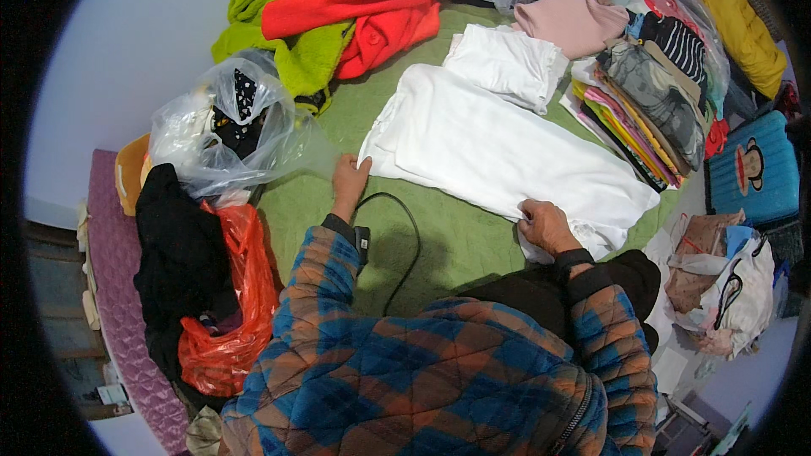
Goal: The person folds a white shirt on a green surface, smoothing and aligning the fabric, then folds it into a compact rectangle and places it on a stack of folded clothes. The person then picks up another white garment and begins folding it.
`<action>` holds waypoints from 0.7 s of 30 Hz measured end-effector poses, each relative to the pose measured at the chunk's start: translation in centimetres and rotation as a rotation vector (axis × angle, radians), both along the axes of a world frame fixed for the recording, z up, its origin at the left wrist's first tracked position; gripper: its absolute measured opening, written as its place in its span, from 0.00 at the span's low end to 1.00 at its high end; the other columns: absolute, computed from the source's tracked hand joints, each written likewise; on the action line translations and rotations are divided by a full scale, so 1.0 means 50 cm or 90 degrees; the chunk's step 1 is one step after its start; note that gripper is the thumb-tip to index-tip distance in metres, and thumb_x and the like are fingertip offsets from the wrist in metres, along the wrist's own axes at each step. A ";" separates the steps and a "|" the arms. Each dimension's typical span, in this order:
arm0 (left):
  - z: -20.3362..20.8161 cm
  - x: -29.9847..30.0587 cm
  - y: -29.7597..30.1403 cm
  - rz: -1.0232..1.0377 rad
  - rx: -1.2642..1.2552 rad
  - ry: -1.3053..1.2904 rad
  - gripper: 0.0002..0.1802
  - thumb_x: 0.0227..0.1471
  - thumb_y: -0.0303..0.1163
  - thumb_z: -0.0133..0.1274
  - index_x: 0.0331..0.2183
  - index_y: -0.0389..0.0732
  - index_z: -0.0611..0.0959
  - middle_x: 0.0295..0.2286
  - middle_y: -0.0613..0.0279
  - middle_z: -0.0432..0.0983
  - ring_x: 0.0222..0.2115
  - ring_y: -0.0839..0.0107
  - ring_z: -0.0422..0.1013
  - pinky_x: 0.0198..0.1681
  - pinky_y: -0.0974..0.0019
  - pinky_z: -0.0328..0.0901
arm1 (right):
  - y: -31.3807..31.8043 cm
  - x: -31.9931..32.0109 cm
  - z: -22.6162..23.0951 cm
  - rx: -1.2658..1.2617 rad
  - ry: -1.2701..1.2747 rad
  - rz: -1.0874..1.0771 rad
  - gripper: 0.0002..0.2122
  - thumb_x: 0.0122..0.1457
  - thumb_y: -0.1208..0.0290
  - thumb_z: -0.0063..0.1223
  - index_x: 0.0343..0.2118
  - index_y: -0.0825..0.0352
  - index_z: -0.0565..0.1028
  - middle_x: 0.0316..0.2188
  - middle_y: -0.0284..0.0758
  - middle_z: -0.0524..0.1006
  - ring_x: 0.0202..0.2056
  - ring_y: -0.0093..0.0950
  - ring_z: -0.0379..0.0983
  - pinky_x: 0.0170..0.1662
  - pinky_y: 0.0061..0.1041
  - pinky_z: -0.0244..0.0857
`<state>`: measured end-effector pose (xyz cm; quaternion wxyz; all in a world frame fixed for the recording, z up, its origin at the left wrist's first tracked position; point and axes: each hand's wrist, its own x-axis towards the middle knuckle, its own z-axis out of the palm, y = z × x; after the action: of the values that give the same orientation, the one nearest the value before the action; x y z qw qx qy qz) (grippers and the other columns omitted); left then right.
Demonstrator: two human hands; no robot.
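A long white garment (481, 143) lies folded lengthwise across the green bed cover, its exact kind unclear. My left hand (351, 181) pinches its near left corner. Toward its right end, my right hand (547, 226) grips the near edge with fingers curled in, and a loose flap of the cloth hangs beside them. Touching its far side is a smaller folded white cloth (507, 66). Below my left wrist a black cable (414, 228) curves over the cover from a small black device (362, 241) at my sleeve.
Stacked folded clothes (650, 105) stand at the right, near a blue suitcase (754, 165). Red (372, 8) and lime-green garments are heaped at the back left. A clear plastic bag (228, 122), black clothing (177, 245) and a red plastic bag (228, 338) line the left side.
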<state>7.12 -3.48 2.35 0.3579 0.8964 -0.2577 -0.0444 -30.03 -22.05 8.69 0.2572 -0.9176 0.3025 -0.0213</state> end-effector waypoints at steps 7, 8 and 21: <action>0.043 0.043 -0.029 -0.033 -0.221 0.305 0.17 0.45 0.37 0.55 0.17 0.36 0.72 0.16 0.73 0.63 0.19 0.81 0.56 0.21 0.70 0.52 | -0.024 -0.014 -0.012 0.152 -0.104 -0.105 0.08 0.44 0.67 0.55 0.23 0.67 0.72 0.18 0.41 0.72 0.23 0.38 0.69 0.29 0.34 0.64; 0.055 0.043 -0.037 -0.040 -0.231 0.305 0.16 0.45 0.36 0.55 0.17 0.36 0.72 0.16 0.74 0.62 0.19 0.81 0.56 0.22 0.71 0.52 | -0.035 -0.016 -0.016 0.184 -0.112 -0.120 0.09 0.44 0.67 0.55 0.21 0.68 0.71 0.16 0.40 0.70 0.21 0.34 0.68 0.27 0.32 0.62; 0.096 0.043 -0.244 -0.086 -0.285 0.631 0.14 0.53 0.42 0.50 0.30 0.39 0.75 0.21 0.66 0.71 0.20 0.77 0.68 0.19 0.76 0.59 | -0.078 -0.039 -0.026 0.363 -0.154 -0.304 0.15 0.46 0.65 0.54 0.12 0.68 0.65 0.10 0.27 0.62 0.15 0.18 0.56 0.19 0.24 0.52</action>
<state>9.27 -15.69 7.13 0.6150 0.6515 -0.1180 -0.4282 -31.97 -25.93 7.37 0.5237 -0.7040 0.4685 -0.1035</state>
